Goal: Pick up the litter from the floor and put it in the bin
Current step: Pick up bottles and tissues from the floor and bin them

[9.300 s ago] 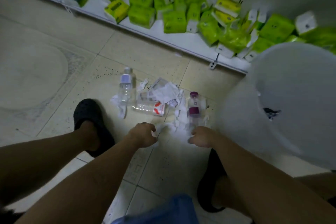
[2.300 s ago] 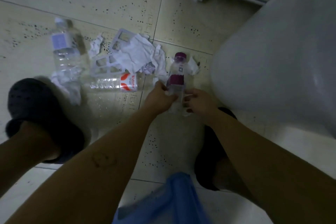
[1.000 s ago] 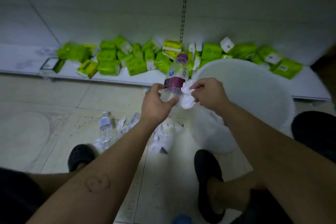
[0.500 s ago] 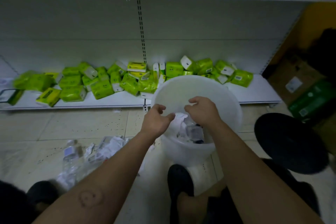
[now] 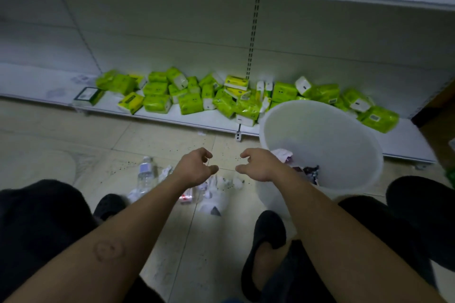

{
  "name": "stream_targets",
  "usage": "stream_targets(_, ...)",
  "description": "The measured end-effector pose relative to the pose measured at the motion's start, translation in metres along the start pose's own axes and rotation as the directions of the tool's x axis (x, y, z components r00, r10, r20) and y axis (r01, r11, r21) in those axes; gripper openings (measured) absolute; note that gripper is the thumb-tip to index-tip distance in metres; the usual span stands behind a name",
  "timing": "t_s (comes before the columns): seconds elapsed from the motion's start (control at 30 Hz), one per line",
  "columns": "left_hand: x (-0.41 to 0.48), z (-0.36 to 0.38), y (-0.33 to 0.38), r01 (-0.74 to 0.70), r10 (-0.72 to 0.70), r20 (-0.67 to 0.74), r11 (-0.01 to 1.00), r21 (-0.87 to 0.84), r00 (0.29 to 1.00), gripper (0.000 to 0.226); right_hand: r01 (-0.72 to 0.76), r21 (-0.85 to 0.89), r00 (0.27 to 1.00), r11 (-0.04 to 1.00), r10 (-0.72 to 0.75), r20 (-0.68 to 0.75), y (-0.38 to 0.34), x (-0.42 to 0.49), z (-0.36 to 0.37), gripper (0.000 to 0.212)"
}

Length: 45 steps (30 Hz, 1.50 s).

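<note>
A white plastic bin stands on the floor at the right, with paper and a purple-labelled bottle lying inside it. My left hand and my right hand hover empty over the floor, just left of the bin, fingers loosely curled and apart. Below them lies the litter: a clear bottle with a pale label, a flattened bottle with a red label partly hidden by my left forearm, and crumpled white paper.
A low white shelf along the wall carries several green tissue packs. My feet in dark slippers stand on the tiled floor on either side of the litter. A dark round object sits at the far right.
The purple-labelled bottle and a wad of paper were lifted off the floor and let go into the bin. Both hands have since moved left, away from the bin and over the litter.
</note>
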State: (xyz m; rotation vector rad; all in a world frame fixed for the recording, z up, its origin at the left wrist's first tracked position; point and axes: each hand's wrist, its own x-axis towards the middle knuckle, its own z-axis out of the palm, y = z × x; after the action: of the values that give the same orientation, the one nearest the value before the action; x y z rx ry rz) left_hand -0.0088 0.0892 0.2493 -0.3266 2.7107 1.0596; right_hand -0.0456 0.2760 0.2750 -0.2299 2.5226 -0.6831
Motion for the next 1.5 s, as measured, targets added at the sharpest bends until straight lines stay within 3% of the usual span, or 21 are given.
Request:
stream_targets(0.33,0.021,0.001,-0.102,0.233,-0.238,0.08,0.97,0.075,0.968,0.055,0.068,-0.287,0.958,0.956,0.017,0.285,-0.012,0.071,0.06,0.056)
stream_targets(0.53,0.045,0.04,-0.176,0.317,-0.365,0.204,0.919,0.233,0.908,0.069,-0.042,-0.268,0.904,0.963,0.151,0.4,0.023,0.124,0.13,0.054)
stream_targets(0.6,0.058,0.054,-0.195,0.306,-0.375,0.211,0.904,0.298,0.902,0.072,-0.083,-0.248,0.886,0.965,0.185,0.425,0.036,0.137,0.161,0.058)
stream_targets(0.77,0.094,0.088,-0.233,0.219,-0.3,0.119,0.868,0.446,0.946,0.075,-0.134,-0.199,0.847,0.971,0.217,0.485,0.064,0.17,0.224,0.044)
stream_targets(0.87,0.116,0.103,-0.253,0.149,-0.238,0.103,0.835,0.529,0.966,0.085,-0.146,-0.217,0.821,0.965,0.24,0.518,0.075,0.191,0.25,0.052)
stream_targets(1.07,0.134,0.125,-0.285,0.044,-0.167,0.133,0.767,0.641,0.977,0.087,-0.064,-0.295,0.852,0.953,0.206,0.481,0.086,0.215,0.287,0.065)
stream_targets(1.13,0.13,0.131,-0.291,0.015,-0.145,0.155,0.774,0.633,0.977,0.081,-0.034,-0.321,0.862,0.946,0.19,0.47,0.087,0.212,0.295,0.07)
stream_targets(1.23,0.118,0.134,-0.295,0.09,-0.157,0.091,0.858,0.506,0.983,0.068,-0.038,-0.303,0.885,0.952,0.173,0.433,0.09,0.203,0.3,0.072)
stream_targets(1.4,0.107,0.123,-0.283,0.181,-0.255,0.104,0.87,0.458,0.961,0.079,-0.089,-0.118,0.85,0.989,0.138,0.509,0.093,0.193,0.288,0.059)
stream_targets(1.5,0.103,0.114,-0.266,0.267,-0.331,0.157,0.906,0.328,0.93,0.083,-0.202,-0.064,0.888,0.977,0.21,0.409,0.084,0.186,0.275,0.059)
